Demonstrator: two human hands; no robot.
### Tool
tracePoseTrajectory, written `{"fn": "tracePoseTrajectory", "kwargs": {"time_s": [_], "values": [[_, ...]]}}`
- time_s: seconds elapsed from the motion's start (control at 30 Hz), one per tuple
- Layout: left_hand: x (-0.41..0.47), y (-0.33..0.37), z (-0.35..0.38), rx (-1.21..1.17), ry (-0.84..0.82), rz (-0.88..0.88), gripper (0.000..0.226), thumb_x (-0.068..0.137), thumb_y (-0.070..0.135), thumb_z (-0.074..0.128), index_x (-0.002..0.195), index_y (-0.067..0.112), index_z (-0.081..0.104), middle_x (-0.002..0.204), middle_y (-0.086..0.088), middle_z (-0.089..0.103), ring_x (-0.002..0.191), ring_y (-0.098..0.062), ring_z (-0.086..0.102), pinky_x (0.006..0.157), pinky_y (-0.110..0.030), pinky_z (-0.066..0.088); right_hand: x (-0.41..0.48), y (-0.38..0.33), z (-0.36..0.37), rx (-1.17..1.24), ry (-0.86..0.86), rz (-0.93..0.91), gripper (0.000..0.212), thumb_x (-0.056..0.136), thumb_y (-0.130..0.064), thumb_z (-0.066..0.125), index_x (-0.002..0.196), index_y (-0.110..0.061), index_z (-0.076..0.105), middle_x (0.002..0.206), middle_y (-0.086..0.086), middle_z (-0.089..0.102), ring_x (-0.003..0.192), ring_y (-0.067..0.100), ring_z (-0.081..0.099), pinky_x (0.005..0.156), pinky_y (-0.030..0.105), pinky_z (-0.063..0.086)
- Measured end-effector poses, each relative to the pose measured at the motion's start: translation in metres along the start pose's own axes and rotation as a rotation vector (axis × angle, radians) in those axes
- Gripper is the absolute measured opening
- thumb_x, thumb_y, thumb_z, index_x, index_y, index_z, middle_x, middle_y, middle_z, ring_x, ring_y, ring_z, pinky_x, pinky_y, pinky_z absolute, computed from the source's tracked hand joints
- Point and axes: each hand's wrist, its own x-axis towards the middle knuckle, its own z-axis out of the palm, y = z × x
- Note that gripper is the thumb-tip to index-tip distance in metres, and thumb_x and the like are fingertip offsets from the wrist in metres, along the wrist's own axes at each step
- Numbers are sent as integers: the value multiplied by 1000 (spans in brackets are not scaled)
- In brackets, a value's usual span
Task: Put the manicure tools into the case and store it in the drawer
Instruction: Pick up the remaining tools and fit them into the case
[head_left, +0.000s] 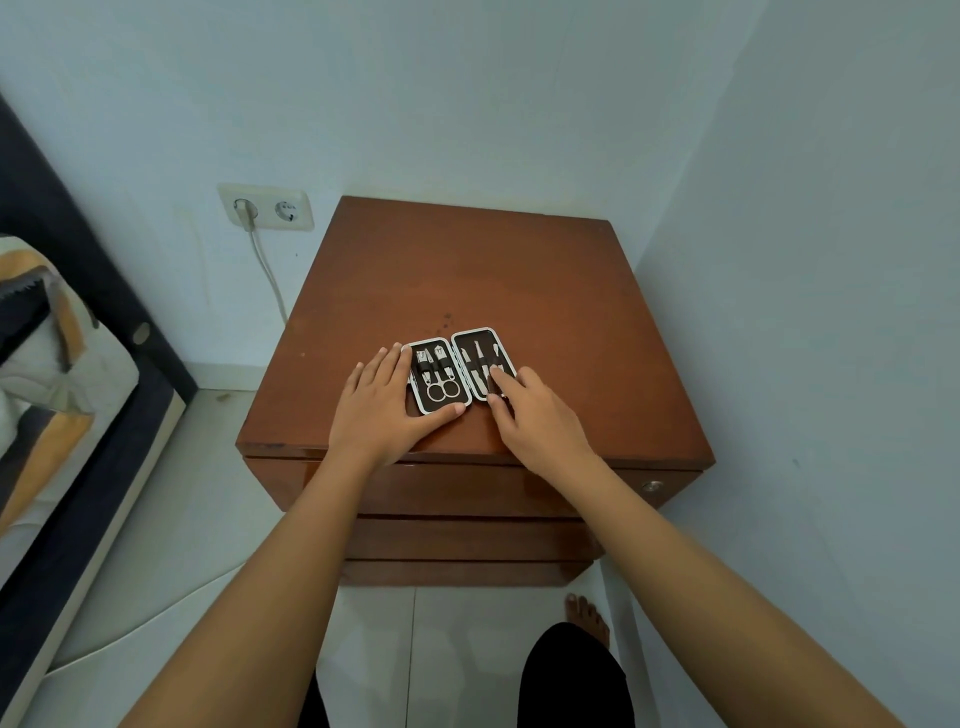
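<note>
A small manicure case (460, 370) lies spread open on top of the brown wooden drawer chest (467, 280), near its front edge. Its left half holds scissors (442, 391) and clippers under straps. Its right half holds several slim metal tools (480, 364). My left hand (384, 410) lies flat against the case's left side, thumb along its front edge. My right hand (535, 415) rests on the right half, fingertips pressing on the tools there. Neither hand lifts anything.
The chest has three shut drawer fronts (457, 493) below its top, with a round lock at the right. A wall socket (266, 208) and cable sit on the wall at left. A bed (62, 364) stands at left. My bare foot (587, 616) is on the tiled floor.
</note>
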Motion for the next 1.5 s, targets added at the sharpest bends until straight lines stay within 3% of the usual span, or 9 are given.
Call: {"fn": "tracePoseTrajectory", "kwargs": {"time_s": [0.3, 0.53, 0.67, 0.8, 0.93, 1.0, 1.1, 1.23, 1.5], "values": [[-1, 1, -2, 1, -3, -3, 111, 66, 88, 23, 150, 17, 10, 159, 1, 10, 145, -12, 3, 117, -34, -1, -12, 9, 0, 76, 77, -78, 32, 96, -24, 44, 123, -12, 55, 104, 6, 51, 82, 22, 58, 63, 38, 53], [-1, -1, 1, -4, 7, -1, 111, 66, 89, 25, 150, 17, 10, 159, 2, 11, 145, -12, 4, 117, -34, 0, -3, 6, 0, 4, 56, -30, 26, 97, -24, 41, 111, -10, 58, 99, 9, 47, 74, 26, 53, 57, 36, 45], [0, 0, 1, -8, 11, 1, 112, 66, 89, 25, 150, 17, 11, 159, 2, 12, 145, -12, 5, 117, -34, 1, 3, 3, -1, -60, -6, 11, 30, 98, -26, 37, 122, -14, 51, 105, 10, 44, 74, 21, 46, 60, 33, 38], [0, 0, 0, -12, 9, 2, 111, 66, 88, 26, 150, 17, 11, 159, 1, 12, 145, -13, 5, 116, -34, 0, 4, 1, -1, -115, -65, 28, 40, 99, -32, 32, 137, -20, 37, 113, 9, 41, 88, 25, 54, 62, 34, 42], [0, 0, -2, -22, 5, -1, 113, 65, 89, 30, 150, 17, 12, 159, 2, 12, 145, -12, 5, 117, -35, 1, 6, 3, -2, 26, -59, 97, 45, 98, -33, 33, 142, -23, 28, 114, 6, 39, 85, 22, 51, 68, 34, 43], [1, 1, -4, -52, -5, -11, 112, 65, 87, 33, 150, 18, 13, 159, 2, 13, 145, -12, 6, 117, -35, 2, 9, 5, -4, 196, 22, 180, 43, 97, -31, 37, 138, -19, 33, 117, 5, 42, 92, 23, 53, 77, 37, 45], [3, 1, -9, -144, -26, -47, 110, 64, 82, 50, 149, 20, 18, 157, 3, 17, 145, -13, 10, 117, -36, 6, 19, 10, -6, 238, 27, 255, 25, 94, -26, 45, 113, -12, 51, 114, 8, 48, 100, 28, 55, 87, 41, 47], [11, 2, -17, -222, -74, -109, 108, 60, 72, 67, 147, 24, 23, 155, 2, 24, 143, -17, 16, 113, -41, 13, 33, 10, -8, 212, -18, 298, 15, 89, -19, 51, 101, -12, 56, 106, 7, 52, 95, 26, 54, 79, 34, 43], [14, -4, -18, -263, -65, -76, 107, 57, 69, 72, 145, 26, 29, 148, 7, 32, 136, -16, 22, 108, -40, 18, 38, 8, -6, 128, 37, 285, 17, 90, -13, 44, 96, -6, 58, 103, 9, 52, 83, 26, 50, 69, 34, 39]]}}
